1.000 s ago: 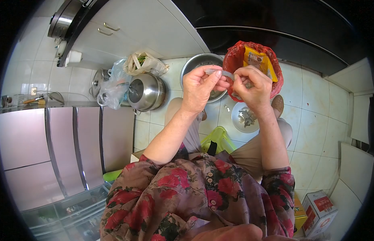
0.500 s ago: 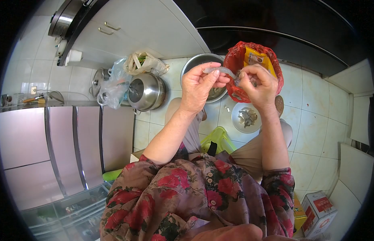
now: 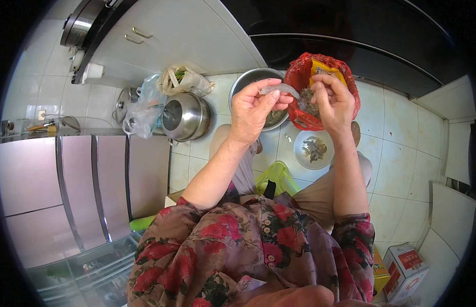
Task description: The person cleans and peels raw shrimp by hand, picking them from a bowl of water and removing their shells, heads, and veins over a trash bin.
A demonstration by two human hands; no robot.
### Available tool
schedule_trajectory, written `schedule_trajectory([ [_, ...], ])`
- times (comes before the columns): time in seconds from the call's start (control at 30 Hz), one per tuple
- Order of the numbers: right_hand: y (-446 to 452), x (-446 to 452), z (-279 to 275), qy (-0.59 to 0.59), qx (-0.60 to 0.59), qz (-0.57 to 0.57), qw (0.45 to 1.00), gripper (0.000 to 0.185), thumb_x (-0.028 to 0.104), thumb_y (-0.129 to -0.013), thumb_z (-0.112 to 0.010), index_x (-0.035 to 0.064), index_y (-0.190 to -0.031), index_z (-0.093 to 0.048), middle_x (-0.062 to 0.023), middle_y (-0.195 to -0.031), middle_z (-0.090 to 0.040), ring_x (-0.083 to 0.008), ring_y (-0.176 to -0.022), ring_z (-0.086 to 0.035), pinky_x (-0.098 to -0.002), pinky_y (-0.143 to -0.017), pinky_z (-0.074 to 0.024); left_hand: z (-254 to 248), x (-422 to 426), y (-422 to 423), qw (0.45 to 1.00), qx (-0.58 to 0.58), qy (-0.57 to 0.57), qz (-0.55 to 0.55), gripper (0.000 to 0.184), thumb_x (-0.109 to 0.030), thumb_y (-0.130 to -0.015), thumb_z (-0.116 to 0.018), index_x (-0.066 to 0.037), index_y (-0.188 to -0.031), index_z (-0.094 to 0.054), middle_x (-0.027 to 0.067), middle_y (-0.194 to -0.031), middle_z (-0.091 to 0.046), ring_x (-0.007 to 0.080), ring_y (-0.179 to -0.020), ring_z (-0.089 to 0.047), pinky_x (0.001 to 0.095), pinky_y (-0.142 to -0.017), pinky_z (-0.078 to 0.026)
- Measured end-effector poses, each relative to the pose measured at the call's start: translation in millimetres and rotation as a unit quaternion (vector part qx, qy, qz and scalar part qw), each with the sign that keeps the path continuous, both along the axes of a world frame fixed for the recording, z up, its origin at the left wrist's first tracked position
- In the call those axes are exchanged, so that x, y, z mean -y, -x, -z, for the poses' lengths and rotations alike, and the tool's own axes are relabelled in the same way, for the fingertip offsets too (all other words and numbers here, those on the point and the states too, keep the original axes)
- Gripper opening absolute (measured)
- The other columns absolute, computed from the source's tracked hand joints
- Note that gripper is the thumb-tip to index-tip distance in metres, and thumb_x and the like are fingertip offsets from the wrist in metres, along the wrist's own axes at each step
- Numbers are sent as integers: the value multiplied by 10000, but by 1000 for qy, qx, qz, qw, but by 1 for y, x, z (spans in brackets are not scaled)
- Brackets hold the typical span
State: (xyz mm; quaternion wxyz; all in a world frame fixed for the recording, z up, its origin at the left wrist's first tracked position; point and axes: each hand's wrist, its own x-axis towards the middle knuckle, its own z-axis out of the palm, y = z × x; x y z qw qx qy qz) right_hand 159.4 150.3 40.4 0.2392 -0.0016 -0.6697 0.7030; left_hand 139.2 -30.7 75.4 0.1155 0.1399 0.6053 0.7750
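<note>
A grey, translucent shrimp (image 3: 280,90) lies lengthwise in my left hand (image 3: 252,110), pinched between thumb and fingers. My right hand (image 3: 335,105) is apart from the shrimp, above the red bag-lined bin (image 3: 301,123). Its thumb and fingers are curled close together, and whatever may be between them is hidden. Grey shell scraps (image 3: 308,105) and a yellow packet (image 3: 320,69) lie in the bin. Below my hands, several shrimp (image 3: 314,148) rest on a white plate (image 3: 302,161). A metal basin (image 3: 243,79) stands behind my left hand, which partly hides its contents.
At the left stand a steel pot (image 3: 197,120), a clear plastic bag (image 3: 143,115) and a cloth bag (image 3: 197,84) with greens. A green plastic bag (image 3: 281,176) sits between my legs. White cabinets (image 3: 176,36) line the back, and a carton (image 3: 404,271) stands at lower right.
My right hand has come away from the shrimp's tail end and shifted slightly right, uncovering more scraps in the bin. My left hand still holds the shrimp in nearly the same place.
</note>
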Motion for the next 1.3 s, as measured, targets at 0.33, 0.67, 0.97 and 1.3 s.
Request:
schedule_trajectory([
  [0.33,-5,10,-14,-198,-143,11,970,146,-12,-771,-685,14,-914,-673,-79,-826,-618,-144,-663,-600,-244,-565,-476,1,-2,-2,999,-19,36,-24,235,-56,-920,-580,52,-1128,-585,183,-936,-671,221,-835,-687,296,-737,-581],
  [0.67,-5,11,-10,-285,-181,11,941,143,-18,-711,-687,9,-847,-654,-94,-812,-624,-256,-702,-638,-335,-610,-520,0,-6,-6,995,-57,82,-12,203,-52,-919,-584,59,-1088,-599,145,-893,-672,182,-776,-679,281,-709,-574],
  [0.97,-7,12,-13,-293,-185,6,938,135,-48,-684,-673,13,-796,-630,-96,-776,-611,-254,-663,-625,-330,-577,-515,-3,-2,-3,993,-32,114,17,192,-70,-924,-580,50,-1071,-609,124,-897,-677,170,-784,-683,270,-700,-573],
  [1.3,-8,9,-12,-167,-105,-27,980,104,-42,-693,-667,15,-779,-652,-37,-766,-624,-74,-539,-513,-210,-480,-408,-6,-5,-3,998,-1,60,34,281,-191,-951,-563,54,-1083,-601,123,-863,-661,181,-741,-672,288,-670,-570],
])
